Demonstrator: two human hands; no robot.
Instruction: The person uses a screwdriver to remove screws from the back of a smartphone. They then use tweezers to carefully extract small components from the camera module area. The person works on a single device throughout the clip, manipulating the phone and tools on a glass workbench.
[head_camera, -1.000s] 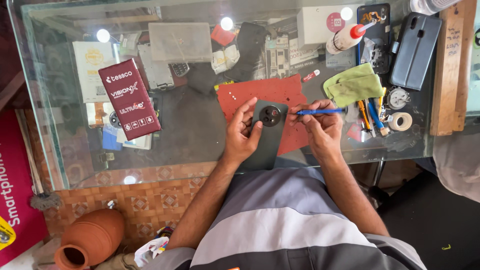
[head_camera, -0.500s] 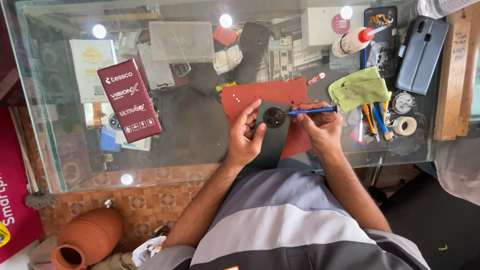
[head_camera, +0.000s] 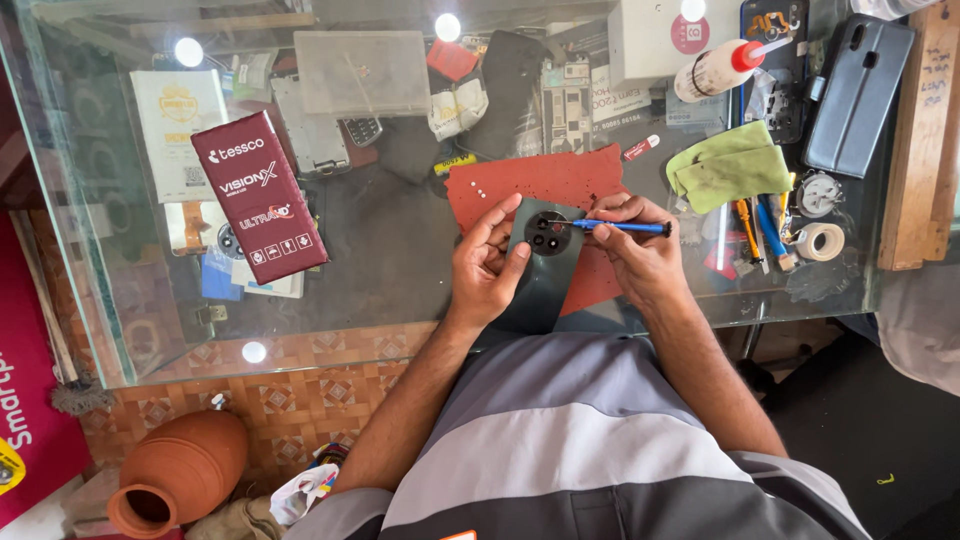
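Left hand (head_camera: 487, 268): we are gripping the dark phone (head_camera: 540, 262) by its edge, over the red mat (head_camera: 530, 180) at the counter's (head_camera: 400, 250) 6 o'clock.
Right hand (head_camera: 640, 258): we are pinching a blue screwdriver (head_camera: 618, 227), tip at the camera ring.
Risk: we judge the tip could be slipping and scratching the lens.

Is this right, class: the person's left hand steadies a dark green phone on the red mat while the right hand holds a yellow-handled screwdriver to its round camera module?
Not quite. The head view shows the slim screwdriver in the right hand has a blue handle, not yellow. The rest stands: the left hand steadies the dark green phone on the red mat, tip at the round camera module.
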